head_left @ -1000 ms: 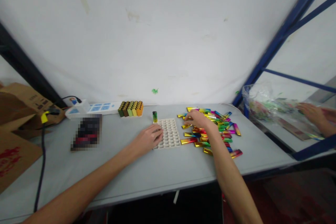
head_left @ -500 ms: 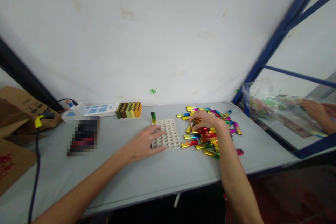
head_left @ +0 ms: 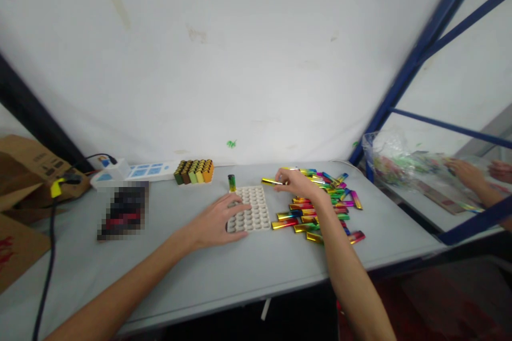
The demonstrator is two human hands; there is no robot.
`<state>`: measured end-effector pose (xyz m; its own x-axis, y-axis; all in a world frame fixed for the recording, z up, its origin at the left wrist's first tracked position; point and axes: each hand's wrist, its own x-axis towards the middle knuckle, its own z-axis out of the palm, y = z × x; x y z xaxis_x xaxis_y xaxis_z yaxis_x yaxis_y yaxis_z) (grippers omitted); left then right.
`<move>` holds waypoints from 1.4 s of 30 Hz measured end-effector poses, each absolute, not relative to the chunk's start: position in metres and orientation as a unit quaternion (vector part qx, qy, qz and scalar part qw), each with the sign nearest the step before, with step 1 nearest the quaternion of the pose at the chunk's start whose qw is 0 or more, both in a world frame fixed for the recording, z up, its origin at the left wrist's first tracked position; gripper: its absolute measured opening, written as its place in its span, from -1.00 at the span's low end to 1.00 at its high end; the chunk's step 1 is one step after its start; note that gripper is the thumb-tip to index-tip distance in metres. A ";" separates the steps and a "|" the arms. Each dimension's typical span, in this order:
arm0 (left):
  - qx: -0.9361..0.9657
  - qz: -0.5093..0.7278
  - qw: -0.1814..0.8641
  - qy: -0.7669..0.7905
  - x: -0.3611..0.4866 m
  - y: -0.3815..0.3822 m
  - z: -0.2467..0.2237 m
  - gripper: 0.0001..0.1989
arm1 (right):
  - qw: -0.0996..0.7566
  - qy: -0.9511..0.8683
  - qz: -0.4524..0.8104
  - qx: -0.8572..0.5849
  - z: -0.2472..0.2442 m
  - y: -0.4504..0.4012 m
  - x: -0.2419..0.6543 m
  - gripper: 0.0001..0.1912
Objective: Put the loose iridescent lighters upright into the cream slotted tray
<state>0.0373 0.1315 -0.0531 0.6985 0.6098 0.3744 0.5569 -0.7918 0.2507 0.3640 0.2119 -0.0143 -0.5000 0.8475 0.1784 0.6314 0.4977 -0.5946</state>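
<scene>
My left hand [head_left: 222, 219] lies with fingers spread on the left side of a white tray [head_left: 262, 218] full of round holes. At the tray's back left corner a green lighter [head_left: 231, 183] stands upright. My right hand [head_left: 295, 182] is closed in a pinch on a gold lighter [head_left: 271, 181], which points left, roughly level, just behind the tray's right corner. Beneath and around my right wrist spreads a loose pile of shiny multicoloured lighters [head_left: 286, 224], partly hidden by my forearm.
A block of upright lighters [head_left: 194, 171] stands at the back left beside a white power strip [head_left: 150, 171]. A pixelated dark object [head_left: 126, 210] and cardboard boxes [head_left: 28, 170] are at left. Beyond the blue frame [head_left: 404, 77], another person's hands [head_left: 466, 173] work near a plastic bag [head_left: 390, 157].
My right hand has lifted from the pile and moved left and back, now with a gold lighter in its fingers. My left hand stays on the tray. The view has shifted slightly.
</scene>
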 end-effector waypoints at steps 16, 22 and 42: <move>0.918 0.156 0.007 0.365 0.063 0.101 -0.046 -0.47 | 0.382 -0.808 0.281 -0.350 -0.047 0.214 0.302 -0.74; 0.918 0.117 -0.022 0.378 0.069 0.093 -0.043 -0.46 | 0.419 -0.797 0.229 -0.370 -0.055 0.216 0.288 -0.67; 0.919 0.115 0.006 0.378 0.067 0.095 -0.039 -0.47 | 0.282 -0.863 0.167 -0.384 -0.056 0.217 0.274 -0.71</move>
<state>0.0672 0.0953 -0.0386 0.6878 0.6955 0.2077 0.6929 -0.7144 0.0976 0.2742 0.2171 -0.0564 -0.5454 0.7573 0.3591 0.5686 0.6491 -0.5053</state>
